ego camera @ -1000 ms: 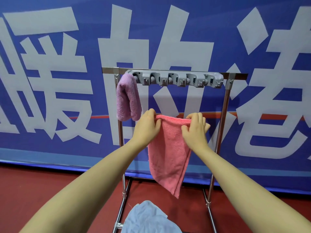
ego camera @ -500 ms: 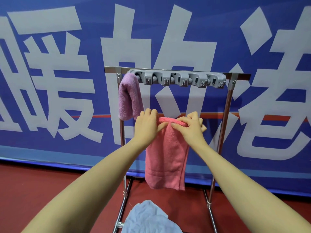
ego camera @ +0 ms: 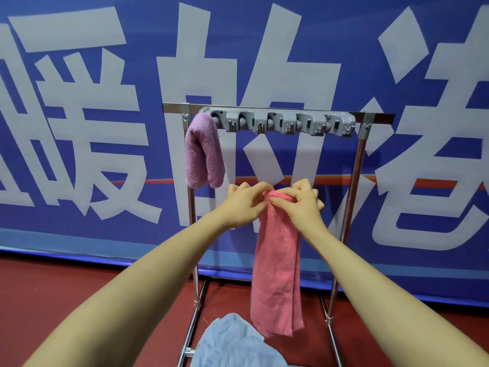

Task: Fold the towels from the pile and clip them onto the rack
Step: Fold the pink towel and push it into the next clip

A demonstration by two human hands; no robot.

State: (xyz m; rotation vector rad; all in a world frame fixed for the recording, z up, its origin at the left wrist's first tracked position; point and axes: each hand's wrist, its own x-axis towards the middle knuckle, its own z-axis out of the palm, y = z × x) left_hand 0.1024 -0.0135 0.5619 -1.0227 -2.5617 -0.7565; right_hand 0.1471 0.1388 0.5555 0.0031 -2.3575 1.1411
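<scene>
Pink towel (ego camera: 276,260) is pinched at its top fold by both hands, left (ego camera: 242,205) & right (ego camera: 299,205). Prob. soft, light, floppy; best held at top.

Three towels are in view: one purple towel (ego camera: 203,152) hanging at the rack's left end, one pink towel (ego camera: 276,274) and one light blue towel (ego camera: 232,343). There is one metal rack (ego camera: 354,181) carrying one grey clip bar (ego camera: 277,122), and two hands: the left hand (ego camera: 242,205) and the right hand (ego camera: 303,203).

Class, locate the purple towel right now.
In the head view, the purple towel hangs from the leftmost clip of the rack, up-left of the hands holding the pink towel.
</scene>
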